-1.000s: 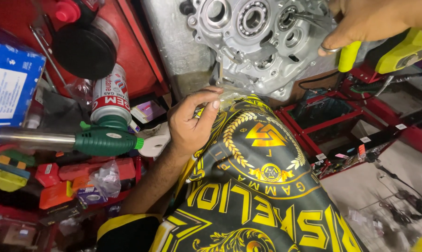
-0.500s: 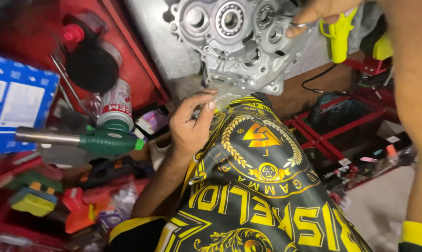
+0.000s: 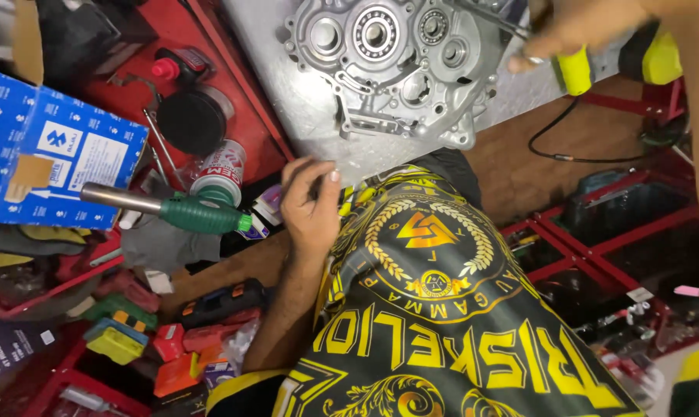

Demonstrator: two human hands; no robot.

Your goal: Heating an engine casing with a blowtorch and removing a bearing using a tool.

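The left hand (image 3: 309, 207) rests on the person's own knee, at the edge of a black garment with a gold printed pattern (image 3: 442, 309), just below the near edge of the metal worktop (image 3: 288, 93). Its fingers are curled loosely inward; whether the grip closes on anything small beneath them cannot be told, since the palm faces down and hides what lies under it.

The right hand (image 3: 589, 27) is raised at the upper right, its grip wrapped round a tool with a yellow handle (image 3: 575, 71). The tool's thin metal shaft (image 3: 488, 15) runs up and to the left across the top edge of a grey cast-aluminium engine crankcase half (image 3: 392, 66). The hand is partly blurred, and where the shaft's tip sits is out of view.

The crankcase half lies on the worktop with its open side up, showing round bearing seats and a ball bearing (image 3: 375, 32) near the middle. It sits well above the left hand and just left of the right hand.

To the left, a tool with a green handle and a long metal barrel (image 3: 172, 208) lies across a clutter of parts, beside an upright red-and-white spray can (image 3: 220, 171). A blue-and-white cardboard box (image 3: 52, 158) lies further left, and a black round lid (image 3: 190, 122) sits on the red tray (image 3: 234, 100) above the can. A black cable (image 3: 566, 147) trails over the brown floor at the right.
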